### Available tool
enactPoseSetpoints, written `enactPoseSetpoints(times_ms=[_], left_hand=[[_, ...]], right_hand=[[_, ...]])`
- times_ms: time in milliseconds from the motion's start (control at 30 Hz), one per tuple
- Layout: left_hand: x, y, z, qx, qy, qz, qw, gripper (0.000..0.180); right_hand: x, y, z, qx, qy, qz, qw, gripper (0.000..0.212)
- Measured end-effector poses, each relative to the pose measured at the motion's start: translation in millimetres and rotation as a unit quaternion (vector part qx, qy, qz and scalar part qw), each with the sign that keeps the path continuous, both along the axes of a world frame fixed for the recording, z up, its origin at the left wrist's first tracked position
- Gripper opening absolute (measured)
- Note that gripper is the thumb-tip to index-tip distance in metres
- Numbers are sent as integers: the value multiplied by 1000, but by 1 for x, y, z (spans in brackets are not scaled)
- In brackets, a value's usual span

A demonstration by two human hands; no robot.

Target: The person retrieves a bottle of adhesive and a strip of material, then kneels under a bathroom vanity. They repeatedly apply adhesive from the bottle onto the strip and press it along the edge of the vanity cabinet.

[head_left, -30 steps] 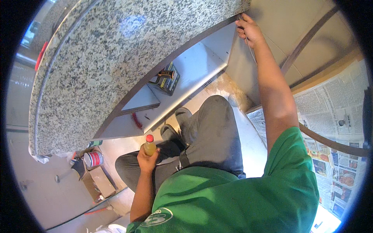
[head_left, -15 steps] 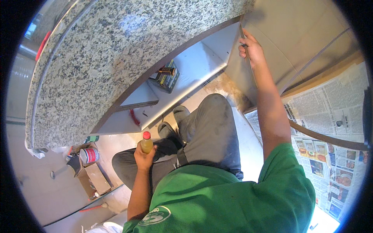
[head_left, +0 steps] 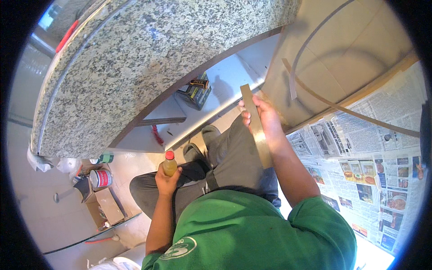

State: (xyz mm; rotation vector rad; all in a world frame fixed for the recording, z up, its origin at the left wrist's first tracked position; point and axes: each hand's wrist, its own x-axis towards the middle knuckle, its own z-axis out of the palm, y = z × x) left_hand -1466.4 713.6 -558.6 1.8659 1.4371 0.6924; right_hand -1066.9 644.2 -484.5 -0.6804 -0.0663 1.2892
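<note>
My left hand (head_left: 168,181) is wrapped round a small bottle (head_left: 169,167) of yellowish liquid with a red cap, held upright above my left knee. In my right hand (head_left: 265,116), a flat, stiff brown strip (head_left: 254,121) is gripped between thumb and fingers, its broad face showing. The strip slants over my right thigh, in front of the open cabinet. Ahead of both hands, the cabinet's white shelf (head_left: 229,74) lies under a curved speckled granite countertop (head_left: 148,67).
A dark box (head_left: 195,98) with a small item on it stands in the cabinet. At left are a paint can (head_left: 101,178) and a cardboard box (head_left: 108,207). Newspaper (head_left: 360,166) covers the right side, where a long bent brown band (head_left: 355,116) and a grey band (head_left: 294,74) curve.
My right hand has come down and left from the cabinet's far right end, bringing the strip nearer and turning it broad side up. My left hand keeps hold of the bottle, hardly moved.
</note>
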Motion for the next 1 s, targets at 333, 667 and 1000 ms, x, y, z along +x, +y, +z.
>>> enactPoseSetpoints(times_ms=[333, 667, 1000], left_hand=[[14, 10, 72, 22, -83, -48, 995, 48], [42, 59, 207, 309, 112, -306, 894, 59], [54, 89, 299, 460, 331, -439, 697, 69]], right_hand=[[-39, -23, 52, 34, -52, 120, 991, 42], [-93, -40, 98, 27, -140, 213, 967, 46], [-105, -47, 108, 48, -126, 368, 920, 38]])
